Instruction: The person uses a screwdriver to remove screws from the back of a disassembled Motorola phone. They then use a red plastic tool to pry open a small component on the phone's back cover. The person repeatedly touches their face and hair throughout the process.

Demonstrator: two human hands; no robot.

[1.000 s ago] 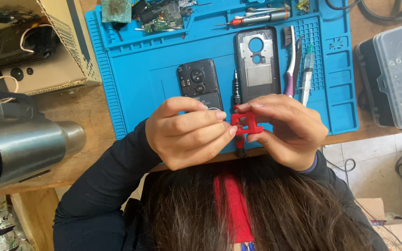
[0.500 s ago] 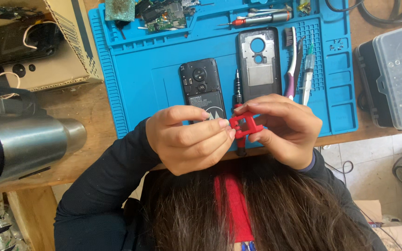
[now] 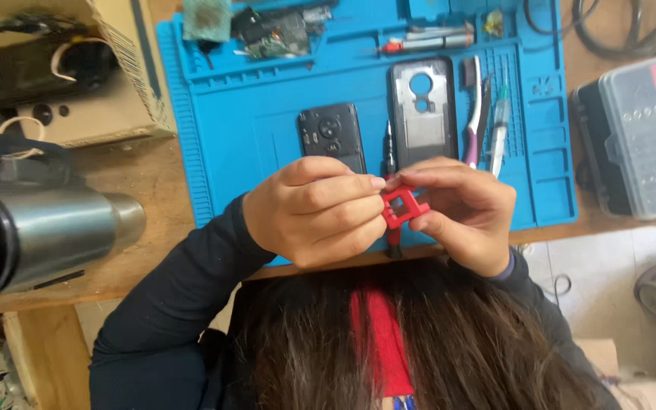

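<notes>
My left hand [image 3: 313,216] and my right hand [image 3: 461,212] meet over the near edge of a blue work mat [image 3: 252,129]. Together they pinch a small red square frame-shaped part [image 3: 398,206] between fingertips. A thin dark screwdriver [image 3: 389,152] lies on the mat just behind the part, its lower end showing under my fingers. A small black phone [image 3: 332,135] lies face-down beyond my left hand. Beyond my right hand lies a grey phone back cover [image 3: 421,110] with round cut-outs.
A pink-handled tool [image 3: 474,114] and a syringe [image 3: 499,125] lie right of the cover. A circuit board [image 3: 275,34] and a red-tipped driver [image 3: 427,42] sit at the mat's far edge. A grey bit case [image 3: 643,137] stands right, a cardboard box [image 3: 77,99] and metal cylinder [image 3: 47,235] left.
Both hands stay closed on the red part in about the same place; only small finger shifts show.
</notes>
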